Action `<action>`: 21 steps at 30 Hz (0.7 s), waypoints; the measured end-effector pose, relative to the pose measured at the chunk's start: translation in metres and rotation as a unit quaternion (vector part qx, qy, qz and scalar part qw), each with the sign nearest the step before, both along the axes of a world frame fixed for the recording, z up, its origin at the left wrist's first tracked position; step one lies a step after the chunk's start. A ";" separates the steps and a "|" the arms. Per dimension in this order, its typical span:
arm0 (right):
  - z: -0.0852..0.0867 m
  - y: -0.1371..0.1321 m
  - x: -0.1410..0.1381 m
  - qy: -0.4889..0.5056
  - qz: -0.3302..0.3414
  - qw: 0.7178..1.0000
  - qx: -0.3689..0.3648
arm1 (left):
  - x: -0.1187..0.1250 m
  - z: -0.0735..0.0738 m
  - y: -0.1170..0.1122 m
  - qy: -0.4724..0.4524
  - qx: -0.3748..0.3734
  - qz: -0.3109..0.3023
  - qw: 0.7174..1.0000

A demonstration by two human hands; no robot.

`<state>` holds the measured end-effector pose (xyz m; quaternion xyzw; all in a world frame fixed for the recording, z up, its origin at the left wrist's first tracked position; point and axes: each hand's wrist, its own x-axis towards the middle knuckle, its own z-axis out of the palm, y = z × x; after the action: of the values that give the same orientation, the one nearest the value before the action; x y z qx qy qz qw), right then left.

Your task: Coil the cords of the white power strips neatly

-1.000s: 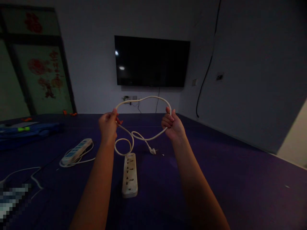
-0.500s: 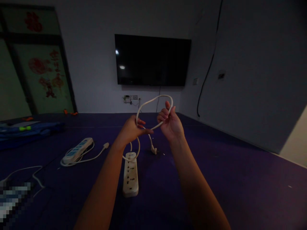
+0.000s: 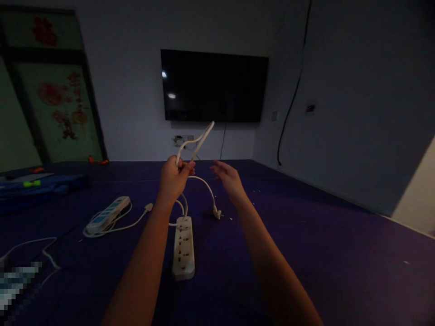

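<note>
My left hand (image 3: 175, 176) is closed around a white power cord (image 3: 201, 142), whose loop stands up above the fingers. To its right, my right hand (image 3: 231, 181) is held in the air with fingers apart and nothing in them. Below my left hand lies a white power strip (image 3: 184, 249) on the purple surface, with part of the cord curving over its far end. The cord's other end runs down to a plug (image 3: 216, 212) hanging low or lying on the surface; which one, I cannot tell.
On the left lies a second power strip (image 3: 110, 213) with its cord wound round it and its plug (image 3: 148, 207) out to the side. Blue cloth (image 3: 57, 186) is farther left. A television (image 3: 214, 86) hangs on the back wall, and a black cable (image 3: 288, 113) runs down the right wall.
My right hand has let go of the cord loop and opened. My left hand has drawn the loop slightly left, and now grips both sides of it.
</note>
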<state>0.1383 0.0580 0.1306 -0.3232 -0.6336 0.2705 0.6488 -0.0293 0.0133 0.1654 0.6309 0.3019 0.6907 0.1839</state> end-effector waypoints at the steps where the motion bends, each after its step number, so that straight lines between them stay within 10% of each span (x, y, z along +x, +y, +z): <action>1: -0.010 0.008 0.001 -0.070 -0.043 0.996 -0.017 | -0.002 0.001 0.001 -0.024 0.011 -0.012 1.000; 8: -0.084 0.043 0.009 -0.310 -0.126 0.919 -0.206 | -0.010 0.005 0.001 -0.147 0.047 -0.045 0.987; 21: -0.112 0.045 -0.057 -0.198 0.038 0.976 -0.082 | -0.022 0.017 -0.010 -0.317 0.065 -0.136 0.936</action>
<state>0.0812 0.1031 0.0182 -0.3987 -0.7370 0.2765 0.4707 -0.0512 0.0033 0.1825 0.4253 0.0934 0.8412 0.3207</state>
